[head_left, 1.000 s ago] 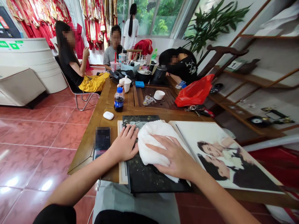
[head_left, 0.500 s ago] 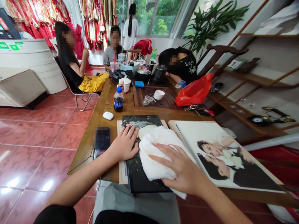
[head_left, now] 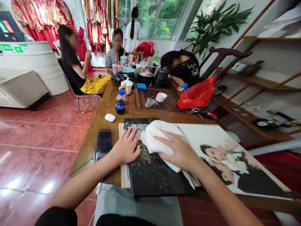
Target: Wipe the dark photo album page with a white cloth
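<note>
left hand [head_left: 127, 147]: spread wide on one dark panel [head_left: 152, 175]
right hand [head_left: 177, 150]: holding one white cloth [head_left: 156, 131]
tabletop [head_left: 141, 113]: one blue-capped bottle [head_left: 120, 104], one phone [head_left: 105, 142]

Cloth [head_left: 156, 136] on panel [head_left: 155, 179], phone [head_left: 104, 142] left, portrait [head_left: 235, 160] right

- Phone [head_left: 104, 145], left of centre: ":32", anything before it blurred out.
- White-faced block [head_left: 237, 66] on the shelf [head_left: 261, 81], upper right: the number "1".
- Bottle [head_left: 120, 102], upper middle: white letters on blue, not fully legible.
- Green signs [head_left: 13, 48], upper left: markings unreadable.
</note>
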### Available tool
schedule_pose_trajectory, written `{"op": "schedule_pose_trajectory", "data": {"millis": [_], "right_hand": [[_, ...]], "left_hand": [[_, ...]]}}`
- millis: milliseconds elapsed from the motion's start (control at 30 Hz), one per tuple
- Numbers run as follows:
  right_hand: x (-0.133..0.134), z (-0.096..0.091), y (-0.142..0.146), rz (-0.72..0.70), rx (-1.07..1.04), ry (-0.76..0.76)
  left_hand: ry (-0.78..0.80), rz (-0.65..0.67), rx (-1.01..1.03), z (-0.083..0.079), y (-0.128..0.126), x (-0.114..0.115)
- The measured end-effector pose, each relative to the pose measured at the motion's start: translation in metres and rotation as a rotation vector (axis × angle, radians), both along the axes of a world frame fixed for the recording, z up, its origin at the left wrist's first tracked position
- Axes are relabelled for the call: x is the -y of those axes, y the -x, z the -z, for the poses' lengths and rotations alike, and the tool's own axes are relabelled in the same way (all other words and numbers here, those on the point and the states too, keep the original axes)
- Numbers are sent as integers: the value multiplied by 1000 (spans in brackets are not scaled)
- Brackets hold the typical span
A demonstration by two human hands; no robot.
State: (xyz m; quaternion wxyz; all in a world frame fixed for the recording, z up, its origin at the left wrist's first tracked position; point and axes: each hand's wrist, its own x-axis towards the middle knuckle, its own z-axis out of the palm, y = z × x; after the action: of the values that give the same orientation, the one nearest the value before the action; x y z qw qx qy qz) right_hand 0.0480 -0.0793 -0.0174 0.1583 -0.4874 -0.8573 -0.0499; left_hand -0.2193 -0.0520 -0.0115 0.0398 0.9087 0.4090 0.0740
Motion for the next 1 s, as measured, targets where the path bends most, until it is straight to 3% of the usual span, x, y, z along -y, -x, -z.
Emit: {"op": "schedule_pose_trajectory", "data": {"millis": [300, 433, 600, 700, 1000], "right_hand": [[36, 5, -3, -47, 6, -80], [50, 5, -3, -55, 11, -97], [55, 3, -2, -46, 5, -73], [54, 3, -2, -32, -17, -49], [60, -5, 10, -94, 4, -85]], "left_hand": [[-12, -22, -19, -4, -1, 3], [-14, -174, -27, -12, -3, 12], [112, -339, -20, -20, -6, 18], [142, -341, 29, -19, -5, 18], [35, -271, 7, -13, -3, 13]]}}
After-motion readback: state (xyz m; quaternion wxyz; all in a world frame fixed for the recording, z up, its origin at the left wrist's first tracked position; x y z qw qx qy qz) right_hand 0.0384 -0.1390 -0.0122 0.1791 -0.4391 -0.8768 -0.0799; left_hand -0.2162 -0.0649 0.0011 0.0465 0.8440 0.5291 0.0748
